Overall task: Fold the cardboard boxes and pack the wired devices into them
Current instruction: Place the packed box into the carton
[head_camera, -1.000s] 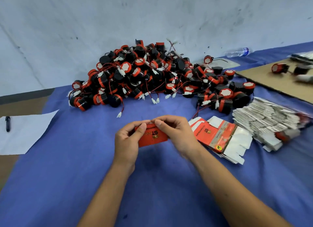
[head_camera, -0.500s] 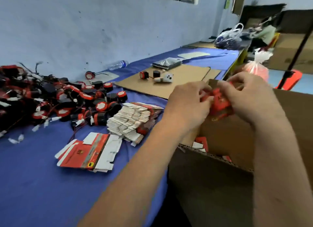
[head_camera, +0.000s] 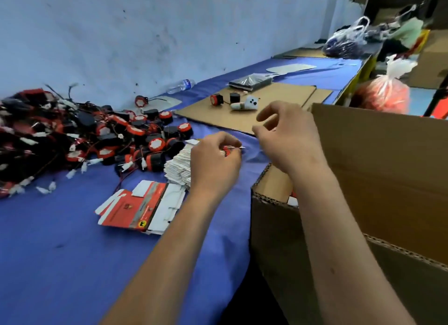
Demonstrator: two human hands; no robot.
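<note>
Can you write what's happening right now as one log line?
left hand: pinching flat red-and-white cardboard box blanks stack | right hand: empty, above big brown cardboard carton | step: picking blank

bench cover [head_camera: 60, 264]: blue cloth, matt, smooth
carton [head_camera: 388, 179]: brown corrugated cardboard, matt, fluted edges showing
flat box blanks [head_camera: 135, 209]: printed card, red face faintly glossy, white flaps matt
wired devices [head_camera: 80, 135]: black and red plastic, slight sheen
flat sheet [head_camera: 254, 111]: plain brown cardboard, matt
bottle [head_camera: 180, 86]: clear plastic
wall [head_camera: 145, 33]: painted, rough, scuffed
</note>
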